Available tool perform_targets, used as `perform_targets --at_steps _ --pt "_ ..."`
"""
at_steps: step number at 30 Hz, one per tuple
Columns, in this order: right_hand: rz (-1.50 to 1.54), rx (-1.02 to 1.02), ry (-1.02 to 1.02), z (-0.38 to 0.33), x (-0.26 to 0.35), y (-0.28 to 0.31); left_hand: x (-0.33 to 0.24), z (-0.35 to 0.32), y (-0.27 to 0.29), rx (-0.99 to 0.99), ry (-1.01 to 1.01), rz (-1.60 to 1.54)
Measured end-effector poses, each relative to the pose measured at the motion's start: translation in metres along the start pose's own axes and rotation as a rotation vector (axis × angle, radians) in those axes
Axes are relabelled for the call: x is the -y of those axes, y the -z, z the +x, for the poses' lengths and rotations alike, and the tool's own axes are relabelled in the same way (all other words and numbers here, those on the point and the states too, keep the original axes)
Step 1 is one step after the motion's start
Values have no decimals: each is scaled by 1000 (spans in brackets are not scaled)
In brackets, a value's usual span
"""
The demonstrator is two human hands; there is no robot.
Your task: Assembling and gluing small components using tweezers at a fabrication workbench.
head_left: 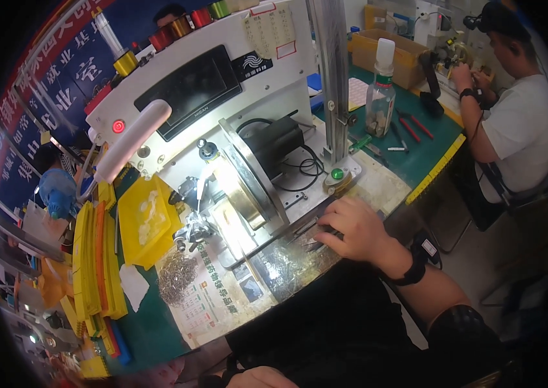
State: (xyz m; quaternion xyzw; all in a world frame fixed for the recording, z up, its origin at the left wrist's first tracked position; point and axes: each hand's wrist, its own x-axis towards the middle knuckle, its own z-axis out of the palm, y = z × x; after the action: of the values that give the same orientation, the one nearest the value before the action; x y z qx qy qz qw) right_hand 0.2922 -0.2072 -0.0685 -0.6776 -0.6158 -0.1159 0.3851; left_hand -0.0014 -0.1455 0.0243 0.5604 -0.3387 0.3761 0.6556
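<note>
My right hand [355, 229] rests at the bench's front edge, right of the lit machine. Its fingers are curled and drawn together beside some small dark metal tools [313, 244]; what they hold, if anything, is hidden. A green button [337, 173] on a metal base is just beyond this hand. At the lower edge of the picture, only part of my left hand [262, 378] shows, low against dark clothing, with its fingers mostly out of sight. The machine's metal wheel [245, 194] stands under bright light, away from both hands.
A pile of fine metal pieces [177, 278] lies on a printed sheet [212, 317]. Left of the machine are a yellow tray [130, 194] and stacked yellow strips [83, 258]. Glass bottle [379, 107] and red-handled pliers [416, 127] occupy the right bench, near a seated person [523, 116].
</note>
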Motion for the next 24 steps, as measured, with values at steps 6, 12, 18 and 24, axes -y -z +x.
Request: perform_targets --at_steps 6,12,18,24 --pt "-2 25 -5 1 -1 -2 13 21 -2 -15 189 -331" --pt "-18 27 -1 4 3 -3 18 18 -1 -73 503 -701" --pt "-33 12 2 5 3 -2 21 19 5 -47 527 -701" --pt "-40 33 14 2 -1 -3 16 26 9 13 371 -342"
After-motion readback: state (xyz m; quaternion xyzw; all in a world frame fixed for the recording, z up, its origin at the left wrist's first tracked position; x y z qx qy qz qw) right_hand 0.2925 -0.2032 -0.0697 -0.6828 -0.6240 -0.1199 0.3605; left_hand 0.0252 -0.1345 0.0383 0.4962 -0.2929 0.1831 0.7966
